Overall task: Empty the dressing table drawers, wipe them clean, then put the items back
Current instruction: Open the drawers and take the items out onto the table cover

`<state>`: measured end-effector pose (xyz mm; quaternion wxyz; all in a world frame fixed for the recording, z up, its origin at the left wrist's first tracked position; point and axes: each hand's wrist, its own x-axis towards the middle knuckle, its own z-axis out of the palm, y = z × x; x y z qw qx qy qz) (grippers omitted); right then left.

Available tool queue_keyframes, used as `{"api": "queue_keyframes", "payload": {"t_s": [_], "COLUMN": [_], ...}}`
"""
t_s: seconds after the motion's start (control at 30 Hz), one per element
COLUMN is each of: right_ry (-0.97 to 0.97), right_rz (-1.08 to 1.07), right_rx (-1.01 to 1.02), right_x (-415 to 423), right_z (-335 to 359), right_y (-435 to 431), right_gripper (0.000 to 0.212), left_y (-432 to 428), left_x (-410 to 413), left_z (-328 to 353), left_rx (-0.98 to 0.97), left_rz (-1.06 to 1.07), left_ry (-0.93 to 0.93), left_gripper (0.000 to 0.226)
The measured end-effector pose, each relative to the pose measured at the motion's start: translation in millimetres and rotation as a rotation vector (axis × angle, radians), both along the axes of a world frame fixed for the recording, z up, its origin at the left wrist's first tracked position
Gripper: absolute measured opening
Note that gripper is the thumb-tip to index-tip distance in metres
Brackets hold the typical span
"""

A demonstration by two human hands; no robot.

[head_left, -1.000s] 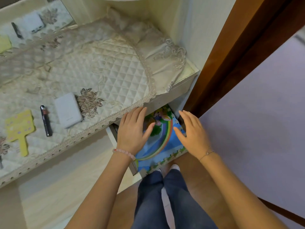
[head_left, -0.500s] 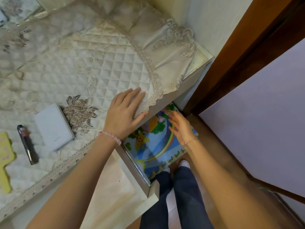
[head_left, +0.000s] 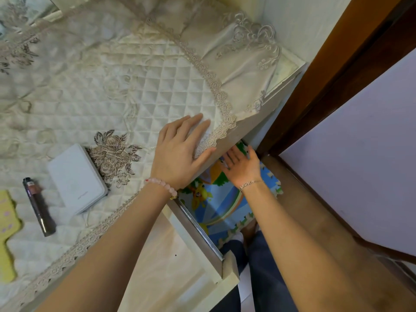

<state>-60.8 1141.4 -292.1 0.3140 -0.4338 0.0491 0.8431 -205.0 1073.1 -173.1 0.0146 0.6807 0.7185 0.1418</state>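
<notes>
Now the left hand [head_left: 180, 152] lies flat with straight fingers on the quilted cloth [head_left: 135, 86], just above the open drawer [head_left: 198, 233]. The right hand [head_left: 242, 166] reaches into the drawer with its fingers spread and holds nothing I can see. Its fingertips pass under the tabletop edge, so what they touch is hard to tell. It rests on the cartoon liner [head_left: 216, 206] that covers the drawer's floor.

A sliding palm could ruck up the liner. The left hand's weight could drag the cloth, whose lace trim hangs over the drawer's mouth.

Up on the cloth, left of the drawer, lie a white case [head_left: 76, 176], a dark tube [head_left: 39, 206] and a yellow paddle [head_left: 6, 228], none touched by either hand.
</notes>
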Motion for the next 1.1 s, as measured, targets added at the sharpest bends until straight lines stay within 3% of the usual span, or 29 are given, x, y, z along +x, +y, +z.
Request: {"api": "queue_keyframes", "payload": {"t_s": [0.5, 0.73, 1.1], "right_ry": [-0.086, -0.159, -0.198], "right_rz": [-0.117, -0.131, -0.13], "right_rx": [-0.046, -0.059, -0.02], "right_x": [93, 145, 157], "right_z": [0, 7, 17], "right_y": [-58, -88, -103], "right_gripper": [0.062, 0.075, 0.073], "left_y": [-3, -5, -5], "left_x": [3, 7, 5], "left_z": [4, 4, 5], "left_rx": [-0.028, -0.017, -0.012], "left_rz": [-0.003, 0.0, -0.022], "left_ry": [0.018, -0.005, -0.013], "left_gripper": [0.055, 0.052, 0.049]}}
